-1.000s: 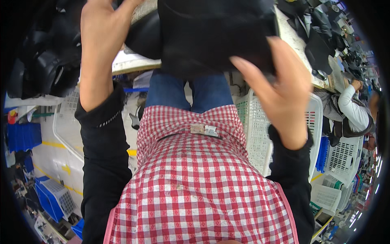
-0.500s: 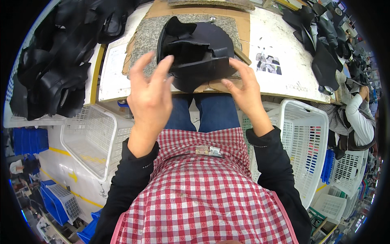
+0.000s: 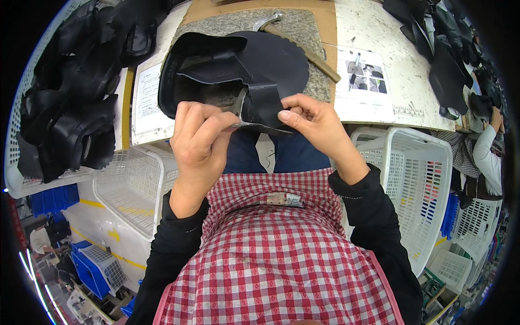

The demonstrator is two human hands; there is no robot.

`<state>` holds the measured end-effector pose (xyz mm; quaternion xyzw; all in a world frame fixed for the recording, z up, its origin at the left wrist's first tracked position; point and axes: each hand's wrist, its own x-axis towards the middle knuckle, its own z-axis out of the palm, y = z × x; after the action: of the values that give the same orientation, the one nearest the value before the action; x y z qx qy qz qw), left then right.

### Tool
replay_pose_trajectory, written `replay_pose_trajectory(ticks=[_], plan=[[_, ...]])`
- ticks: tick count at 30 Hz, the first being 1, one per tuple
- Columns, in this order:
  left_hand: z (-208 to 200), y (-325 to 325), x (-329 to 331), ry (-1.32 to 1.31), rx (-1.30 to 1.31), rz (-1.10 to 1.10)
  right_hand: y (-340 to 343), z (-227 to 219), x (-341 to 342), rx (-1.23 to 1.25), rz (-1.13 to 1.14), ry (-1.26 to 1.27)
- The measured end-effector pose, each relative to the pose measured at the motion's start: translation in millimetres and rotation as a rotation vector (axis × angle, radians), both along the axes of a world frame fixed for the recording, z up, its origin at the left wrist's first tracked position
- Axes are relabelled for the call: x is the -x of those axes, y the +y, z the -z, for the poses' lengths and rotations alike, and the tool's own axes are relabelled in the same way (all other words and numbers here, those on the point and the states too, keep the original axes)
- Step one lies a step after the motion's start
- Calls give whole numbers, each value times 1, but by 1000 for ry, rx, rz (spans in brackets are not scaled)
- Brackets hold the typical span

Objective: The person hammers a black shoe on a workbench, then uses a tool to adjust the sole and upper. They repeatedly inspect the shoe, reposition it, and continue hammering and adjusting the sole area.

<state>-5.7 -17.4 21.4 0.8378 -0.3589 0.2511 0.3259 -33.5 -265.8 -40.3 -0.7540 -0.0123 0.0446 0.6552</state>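
A black leather piece [image 3: 216, 69], stitched and shaped with a hollow middle, lies at the near side of the work table. My left hand [image 3: 200, 135] is closed on its near edge, with the fingertips curled over the rim. Thumb and forefinger of my right hand [image 3: 314, 116] pinch the same edge farther right, beside an upright black flap [image 3: 263, 100]. The inner face of the leather shows greyish between my hands. Beneath the piece is a round black disc [image 3: 287, 59] on a speckled stone slab [image 3: 227, 26]. A hammer [image 3: 303, 51] with a wooden handle rests beyond it.
A printed sheet with pictures [image 3: 374, 103] and a pen [image 3: 355, 70] lie at the right; another sheet [image 3: 147, 89] lies at the left. Black leather pieces are heaped left [image 3: 81, 92] and right [image 3: 447, 65]. White crates [image 3: 130, 189] flank my legs. Another person [image 3: 487, 154] works far right.
The leather piece has turned and spread leftward, uncovering the hammer and disc. Both hands, apart from its near edge or only lightly touching before, now grip that edge closer together.
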Motion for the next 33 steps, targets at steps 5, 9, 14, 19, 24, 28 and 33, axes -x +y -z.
replay_pose_trajectory(ticks=[5, 9, 14, 19, 24, 28, 33], plan=[[-3, 1, 6, 39, -118, 23, 4, -13, 1, 137, -86, 18], [1, 18, 7, -45, -72, 94, -18, -11, 8, -1181, 241, 208], [-3, 30, 1, 81, 20, -47, -47, -17, 20, -425, 101, 148], [-22, 20, 2, 285, 193, -16, -29, -9, 60, -113, -98, 117], [-27, 9, 9, 210, 78, 35, -13, 14, 57, -597, 237, -98], [-25, 8, 15, 195, 32, 55, -7, -9, 39, -446, -51, 146], [-31, 8, 21, 104, -96, 79, -9, -55, -6, -891, -152, -85]])
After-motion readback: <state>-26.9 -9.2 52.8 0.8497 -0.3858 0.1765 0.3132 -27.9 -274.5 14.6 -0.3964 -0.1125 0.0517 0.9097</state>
